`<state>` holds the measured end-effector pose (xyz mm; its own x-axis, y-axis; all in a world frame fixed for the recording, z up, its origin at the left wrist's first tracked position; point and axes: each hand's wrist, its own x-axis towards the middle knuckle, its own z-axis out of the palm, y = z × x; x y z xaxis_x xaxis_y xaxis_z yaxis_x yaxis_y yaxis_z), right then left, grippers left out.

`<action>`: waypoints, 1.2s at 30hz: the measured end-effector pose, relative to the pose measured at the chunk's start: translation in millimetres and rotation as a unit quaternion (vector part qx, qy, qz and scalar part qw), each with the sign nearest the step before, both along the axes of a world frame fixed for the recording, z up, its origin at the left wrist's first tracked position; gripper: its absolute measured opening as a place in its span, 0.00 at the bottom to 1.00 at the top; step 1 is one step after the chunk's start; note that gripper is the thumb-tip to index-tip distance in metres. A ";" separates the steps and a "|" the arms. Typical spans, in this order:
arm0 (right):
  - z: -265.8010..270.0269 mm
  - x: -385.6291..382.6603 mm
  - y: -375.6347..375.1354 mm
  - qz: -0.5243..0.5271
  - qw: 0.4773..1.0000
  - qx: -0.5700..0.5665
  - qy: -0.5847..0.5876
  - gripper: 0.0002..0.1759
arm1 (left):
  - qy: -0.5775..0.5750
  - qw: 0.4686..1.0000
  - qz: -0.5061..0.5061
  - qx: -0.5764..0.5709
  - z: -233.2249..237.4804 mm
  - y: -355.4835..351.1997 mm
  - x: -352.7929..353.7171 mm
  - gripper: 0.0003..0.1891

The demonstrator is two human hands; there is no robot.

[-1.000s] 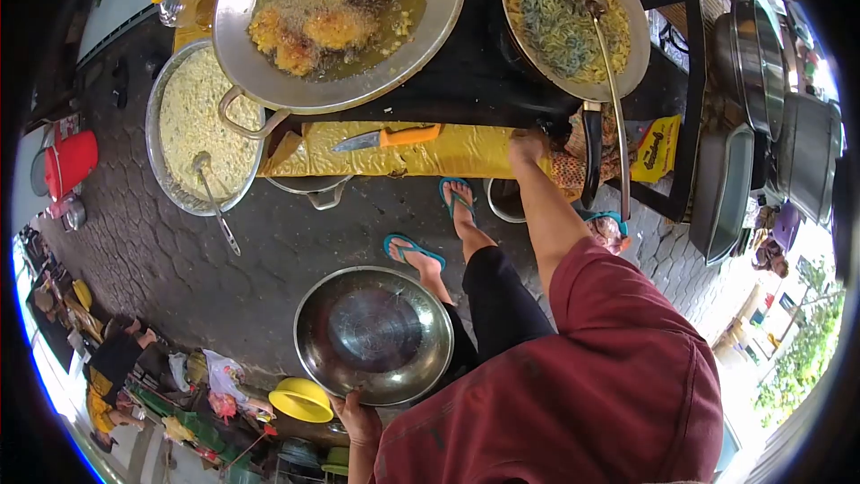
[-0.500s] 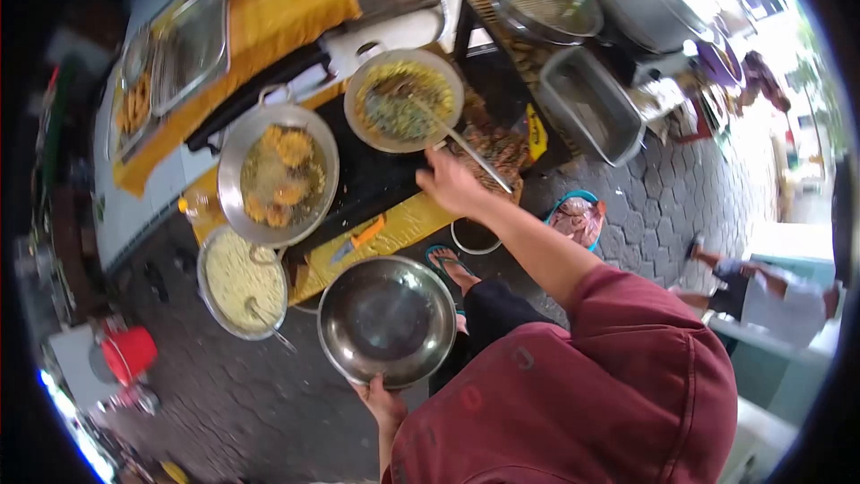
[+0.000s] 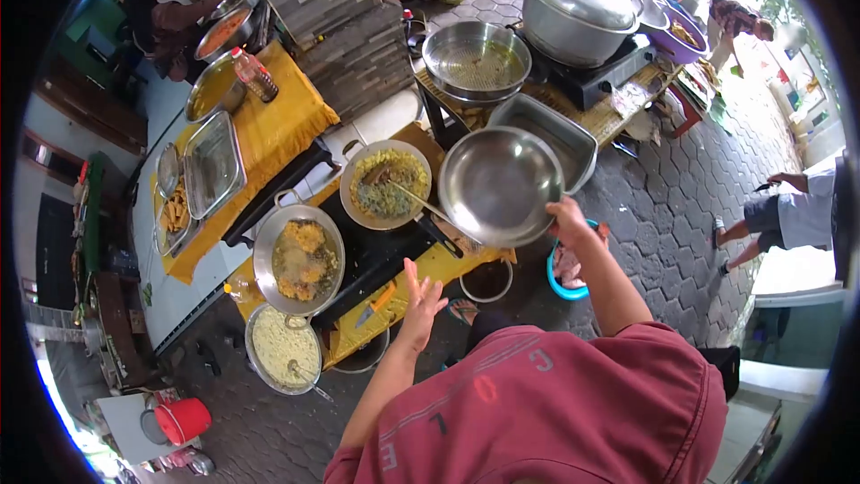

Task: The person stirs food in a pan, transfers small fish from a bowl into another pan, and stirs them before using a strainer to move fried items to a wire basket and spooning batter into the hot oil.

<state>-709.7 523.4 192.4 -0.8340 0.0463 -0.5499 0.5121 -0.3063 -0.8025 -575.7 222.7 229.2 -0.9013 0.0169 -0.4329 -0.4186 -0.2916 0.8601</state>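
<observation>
An empty metal bowl [image 3: 500, 186] is gripped at its lower right rim by my right hand [image 3: 571, 220], tilted over the table's right end. My left hand [image 3: 421, 309] is raised with fingers spread, holding nothing, just right of an orange-handled knife [image 3: 376, 303]. Beyond it stands a wok of yellow and green food [image 3: 387, 186] with a long-handled utensil [image 3: 421, 200] leaning in it; the bowl hides part of the handle. Fritters [image 3: 303, 262] sit in oil in the nearer wok [image 3: 259, 260]. Below that wok is a basin of pale batter [image 3: 285, 350] with a ladle.
A large lidded pot [image 3: 573, 22] stands on a stove at the back right, beside a strainer pan [image 3: 477, 58] and a rectangular grey pan [image 3: 582, 139]. A blue basin of raw meat [image 3: 569, 260] is on the paving. Other people are at upper left and far right.
The metal bowl has passed from my left hand to my right and moved up and right. My left hand has risen, emptied and open. The view has shifted, showing more of the background.
</observation>
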 end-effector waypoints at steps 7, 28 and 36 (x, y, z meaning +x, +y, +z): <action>-29.9 -147.2 18.2 -0.133 0.987 -0.052 0.077 0.18 | -0.099 0.986 -0.015 -0.133 -53.5 -41.6 59.9 0.32; -151.6 -54.0 -156.7 0.422 0.762 0.480 0.101 0.36 | -0.183 0.818 0.534 0.108 -72.1 -73.0 176.9 0.14; -150.1 -72.5 -165.3 0.380 0.823 0.417 0.069 0.21 | -0.346 0.732 0.586 0.024 -39.8 -67.8 219.1 0.20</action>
<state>-782.2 358.1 42.3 -0.8482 -0.2051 -0.4883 0.1870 0.7467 -0.6384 -356.6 154.9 189.3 0.1268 -0.5620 -0.8174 -0.1871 -0.8228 0.5367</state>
